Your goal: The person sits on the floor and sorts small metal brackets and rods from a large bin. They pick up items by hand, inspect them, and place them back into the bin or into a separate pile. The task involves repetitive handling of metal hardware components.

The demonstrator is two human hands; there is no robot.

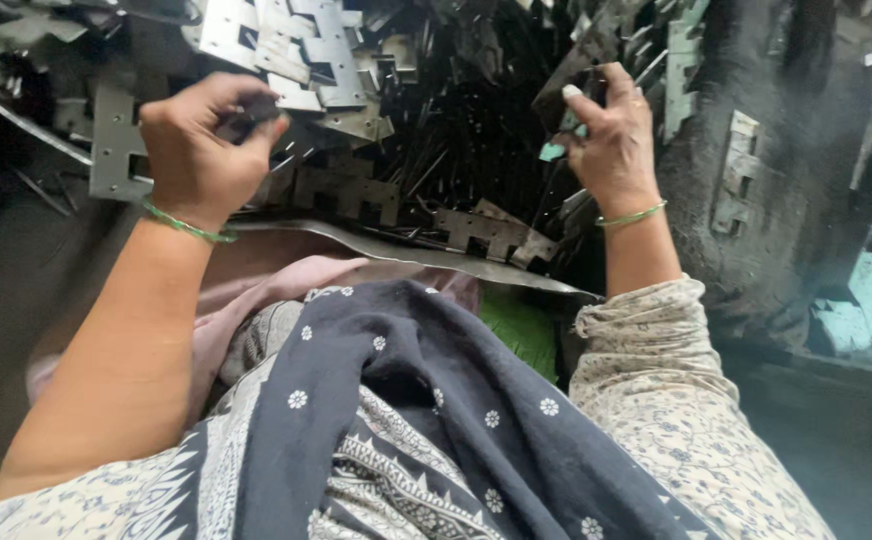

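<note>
My left hand (201, 145) is closed around a small dark metal piece (246, 112) at the left of a heap of stamped metal plates (301, 45). My right hand (611, 135) grips the lower end of a dark flat metal plate (581, 70) at the right of the heap, thumb pressed on it. Both wrists wear thin green bangles. Notched grey metal brackets (466, 230) lie between the two hands, on a curved metal sheet (376, 250) in front of me.
A dark scarf with white flowers (426, 420) drapes over my lap. A large grimy dark machine body (776, 200) with a bracket on it stands at the right. Thin dark metal strips (466, 130) fill the middle of the heap.
</note>
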